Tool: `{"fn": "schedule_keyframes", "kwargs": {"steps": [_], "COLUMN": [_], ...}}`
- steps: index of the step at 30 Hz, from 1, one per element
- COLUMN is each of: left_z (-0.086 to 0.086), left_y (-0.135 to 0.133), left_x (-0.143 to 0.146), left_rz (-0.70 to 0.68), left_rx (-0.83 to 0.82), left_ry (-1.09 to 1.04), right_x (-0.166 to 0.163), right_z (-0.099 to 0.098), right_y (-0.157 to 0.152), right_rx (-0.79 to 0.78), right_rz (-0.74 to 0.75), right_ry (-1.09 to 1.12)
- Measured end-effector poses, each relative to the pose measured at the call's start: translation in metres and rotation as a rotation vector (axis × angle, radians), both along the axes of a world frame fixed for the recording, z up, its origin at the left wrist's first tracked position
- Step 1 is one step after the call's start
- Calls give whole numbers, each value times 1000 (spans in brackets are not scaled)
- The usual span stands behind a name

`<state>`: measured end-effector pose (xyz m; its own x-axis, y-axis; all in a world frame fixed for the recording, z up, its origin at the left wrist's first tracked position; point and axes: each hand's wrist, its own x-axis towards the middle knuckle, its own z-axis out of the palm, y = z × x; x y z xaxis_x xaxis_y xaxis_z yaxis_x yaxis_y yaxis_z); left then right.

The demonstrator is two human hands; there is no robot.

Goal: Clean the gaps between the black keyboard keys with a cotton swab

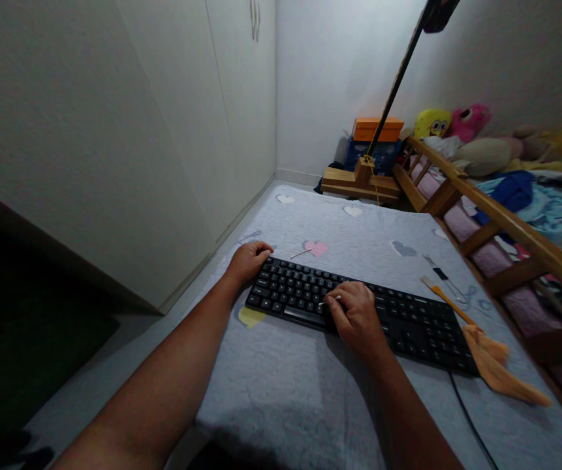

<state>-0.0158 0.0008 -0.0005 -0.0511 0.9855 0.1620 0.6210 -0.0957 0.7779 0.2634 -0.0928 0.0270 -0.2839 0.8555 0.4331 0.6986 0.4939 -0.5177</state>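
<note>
A black keyboard (408,320) lies across a grey blanket (281,385) with heart patches. My left hand (249,261) grips the keyboard's far left corner, fingers curled over the edge. My right hand (356,316) rests on the keys near the middle, pinching a thin white cotton swab (328,300) whose tip points left over the keys. A second swab (301,252) lies on the blanket beyond the keyboard by a pink heart.
A paintbrush (444,299) and an orange cloth (496,365) lie at the keyboard's right end, with small tools (440,274) beyond. A wooden bed rail (506,225) runs along the right, plush toys (450,123) behind. White wardrobe doors (163,130) stand left. Boxes (376,130) sit at the back.
</note>
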Motion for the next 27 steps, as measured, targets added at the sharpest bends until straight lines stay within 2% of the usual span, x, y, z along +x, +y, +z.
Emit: {"fn": "schedule_keyframes", "kwargs": {"steps": [12, 27], "left_z": [4, 2], "left_y": [-3, -1], "left_x": [2, 1], "left_rz": [15, 18], "left_rx": [-15, -13], "left_ry": [-17, -24], "right_x": [1, 9], "right_z": [-5, 0], "right_y": [6, 6], "right_rx": [22, -17], "right_rz": [-52, -95], "right_ry": [-17, -14]}}
